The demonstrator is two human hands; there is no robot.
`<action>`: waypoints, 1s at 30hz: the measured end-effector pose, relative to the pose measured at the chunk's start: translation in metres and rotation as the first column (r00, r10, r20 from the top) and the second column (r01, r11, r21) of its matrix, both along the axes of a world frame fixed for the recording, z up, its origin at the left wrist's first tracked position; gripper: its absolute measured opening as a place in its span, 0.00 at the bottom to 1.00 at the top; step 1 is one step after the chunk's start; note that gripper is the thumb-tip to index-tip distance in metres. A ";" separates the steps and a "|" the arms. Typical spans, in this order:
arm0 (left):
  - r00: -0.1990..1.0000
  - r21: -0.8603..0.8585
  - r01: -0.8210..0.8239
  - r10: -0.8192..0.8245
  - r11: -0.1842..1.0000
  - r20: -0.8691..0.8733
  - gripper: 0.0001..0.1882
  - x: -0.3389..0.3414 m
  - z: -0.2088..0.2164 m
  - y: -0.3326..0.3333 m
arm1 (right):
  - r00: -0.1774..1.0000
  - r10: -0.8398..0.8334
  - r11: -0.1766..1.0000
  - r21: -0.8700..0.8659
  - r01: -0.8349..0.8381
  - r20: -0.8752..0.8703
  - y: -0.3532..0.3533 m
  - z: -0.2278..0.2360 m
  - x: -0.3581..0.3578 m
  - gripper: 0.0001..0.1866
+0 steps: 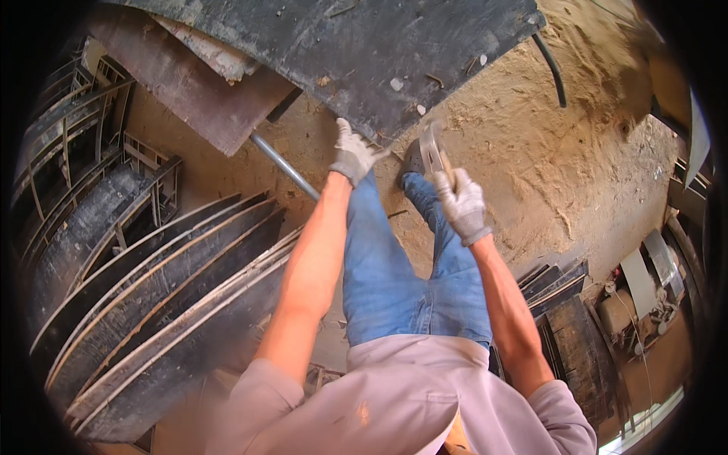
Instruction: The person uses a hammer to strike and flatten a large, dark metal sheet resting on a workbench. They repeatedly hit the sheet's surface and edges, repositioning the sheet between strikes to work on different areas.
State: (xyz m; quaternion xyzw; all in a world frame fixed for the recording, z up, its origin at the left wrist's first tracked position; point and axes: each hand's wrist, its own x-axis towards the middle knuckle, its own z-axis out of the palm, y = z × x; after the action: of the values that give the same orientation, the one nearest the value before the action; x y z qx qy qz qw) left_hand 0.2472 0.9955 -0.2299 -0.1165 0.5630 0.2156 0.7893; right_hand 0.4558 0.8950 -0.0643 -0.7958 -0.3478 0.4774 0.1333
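Observation:
My right hand, in a pale knit glove, is closed round the wooden handle of a claw hammer. The hammer's metal head is raised, just right of the near corner of a large dark board, and slightly blurred. My left hand, also gloved, is at the board's near edge by that corner, with its fingers apart and stretched out. A thin strip or piece shows by the corner near its fingertips, too small to name. Whether the left fingers press on the board cannot be made out.
A reddish-brown panel lies under the dark board at left, near a metal pipe. Curved dark form panels stack at the left. Sandy ground spreads right, with a dark rod beside the board. More boards lie lower right.

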 end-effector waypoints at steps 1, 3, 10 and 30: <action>0.996 0.049 -0.024 0.020 0.999 0.082 0.57 0.004 0.001 -0.013 | 0.999 -0.010 0.998 0.066 0.008 0.032 -0.005 -0.002 0.007 0.25; 0.998 0.041 -0.063 0.063 0.997 -0.009 0.56 0.015 0.011 -0.018 | 0.931 -0.228 0.967 0.048 0.251 -0.284 -0.014 -0.011 0.009 0.17; 0.997 0.074 0.032 -0.027 0.997 -0.067 0.63 0.012 0.010 -0.007 | 0.395 -0.704 0.674 -0.380 0.633 -0.591 -0.018 -0.021 -0.027 0.10; 0.993 0.099 0.108 -0.102 0.989 -0.061 0.59 0.003 -0.002 0.013 | 0.310 -0.895 0.421 -0.377 0.825 -0.322 -0.047 -0.017 -0.073 0.15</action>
State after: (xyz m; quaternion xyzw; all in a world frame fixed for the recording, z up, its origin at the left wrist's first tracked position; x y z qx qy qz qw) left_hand 0.2500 1.0089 -0.2324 -0.0403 0.5783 0.2051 0.7886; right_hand 0.3823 0.8480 -0.0817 -0.7187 0.2107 0.5348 0.3913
